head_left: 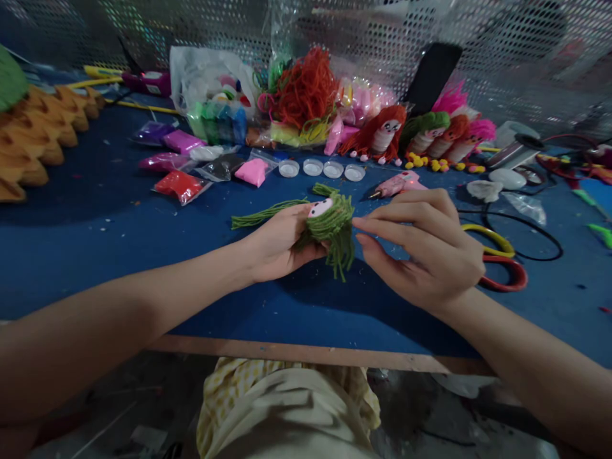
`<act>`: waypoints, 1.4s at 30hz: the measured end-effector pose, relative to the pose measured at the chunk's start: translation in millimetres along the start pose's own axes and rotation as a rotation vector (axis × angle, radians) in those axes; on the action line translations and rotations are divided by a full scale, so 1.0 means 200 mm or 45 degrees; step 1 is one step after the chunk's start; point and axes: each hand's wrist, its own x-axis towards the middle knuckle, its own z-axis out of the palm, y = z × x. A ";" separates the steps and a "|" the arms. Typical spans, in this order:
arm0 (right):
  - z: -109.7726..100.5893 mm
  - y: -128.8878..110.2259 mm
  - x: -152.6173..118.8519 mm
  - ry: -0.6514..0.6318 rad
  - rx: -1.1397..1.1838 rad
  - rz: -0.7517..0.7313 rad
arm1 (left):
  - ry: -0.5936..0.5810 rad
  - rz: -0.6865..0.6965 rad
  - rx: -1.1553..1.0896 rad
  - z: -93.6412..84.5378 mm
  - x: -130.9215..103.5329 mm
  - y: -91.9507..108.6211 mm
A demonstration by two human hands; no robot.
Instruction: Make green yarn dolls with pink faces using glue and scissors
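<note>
Green yarn [342, 220] hangs in loose ends from the head of a small doll [319, 208], which is held above the front part of a blue bench [119, 245]. The doll is grasped in the fingers of the left hand [277, 248], its pale, dotted face turned upward, while a long lock of strands [268, 213] extends leftward beyond that hand. The fingers of the right hand [425, 245] are loosely curled beside the yarn, thumb and forefinger slightly parted at the tips; whether a fine strand is caught between them cannot be told. Arranging of the hair appears to be the step in hand, and a light touch is called for: strands are best smoothed a few at a time, in one direction, with the head steadied firmly but not squeezed, so that the face is neither smudged nor covered. A pink glue gun [400, 183], a red light showing on it, is seen lying just beyond the right hand; its tip, possibly hot, is best avoided by yarn and skin alike. For comparison, a red-haired doll [382, 136] can be consulted at the rear.
</note>
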 end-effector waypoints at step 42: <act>0.01 -0.03 0.02 -0.029 0.026 0.163 | -0.146 0.053 0.023 -0.03 0.00 -0.02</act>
